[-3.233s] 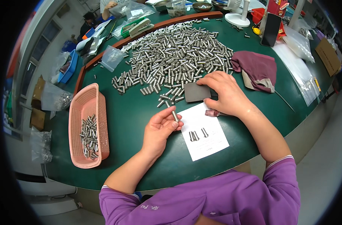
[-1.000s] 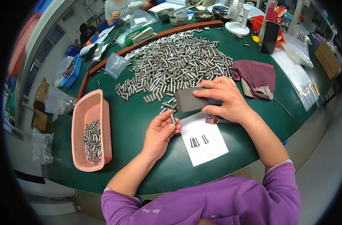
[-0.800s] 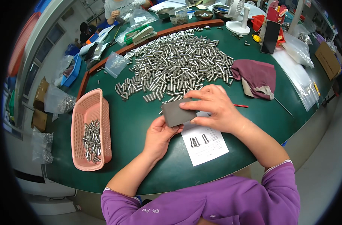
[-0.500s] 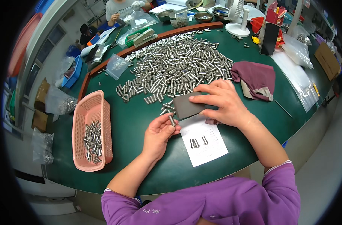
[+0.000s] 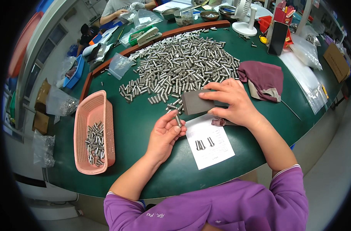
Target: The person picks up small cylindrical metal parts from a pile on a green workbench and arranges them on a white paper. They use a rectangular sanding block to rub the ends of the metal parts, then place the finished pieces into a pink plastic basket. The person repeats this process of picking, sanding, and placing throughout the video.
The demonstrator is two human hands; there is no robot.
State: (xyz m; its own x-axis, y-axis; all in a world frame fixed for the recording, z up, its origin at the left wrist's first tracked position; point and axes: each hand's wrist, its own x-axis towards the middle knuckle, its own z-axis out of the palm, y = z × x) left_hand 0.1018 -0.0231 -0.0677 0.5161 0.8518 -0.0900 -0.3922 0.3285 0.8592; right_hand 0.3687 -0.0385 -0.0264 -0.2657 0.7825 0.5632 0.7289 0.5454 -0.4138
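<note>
A workshop, from the heaped metal pins (image 5: pixel 183 63), bagged parts (image 5: pixel 66 106) and green workbench (image 5: pixel 131 127).

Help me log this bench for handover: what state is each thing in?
Metal pin: pinched in left hand
Grey block: held in right hand
Pin pile: heaped loosely
Pink basket: partly filled
Paper sheet: lying flat
Phone: standing, screen dark
Maroon cloth: crumpled
Fan: upright, running unclear

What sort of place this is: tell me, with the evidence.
Probably a small-parts workshop: a big heap of silvery cylindrical metal pins lies on a broad green-topped worktable, and a long pink perforated plastic basket holds similar ones.
</note>
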